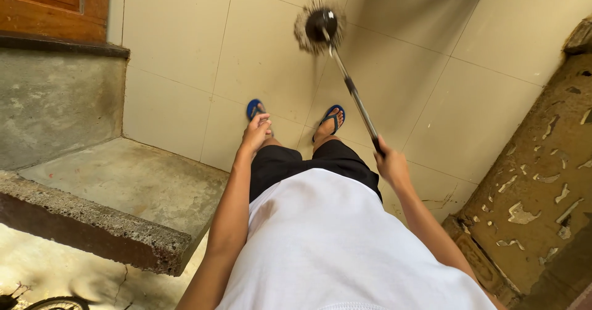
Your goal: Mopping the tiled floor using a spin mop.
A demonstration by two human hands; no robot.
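My right hand (pixel 391 162) is shut around the thin stiff mop pole (pixel 351 88), which looks light with its floppy head (pixel 319 26) at the top middle, while my left hand (pixel 256 131) hangs loosely curled, holding nothing.

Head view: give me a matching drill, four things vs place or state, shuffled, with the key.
Things:
1. mop head
2. right hand
3. left hand
4. concrete step

Place or state:
A. empty, fingers loosely curled, above the left thigh
B. closed around the mop handle
C. on the pale floor tiles, ahead of the feet
D. at the person's left, below the wooden door

Pairs: 1-C, 2-B, 3-A, 4-D
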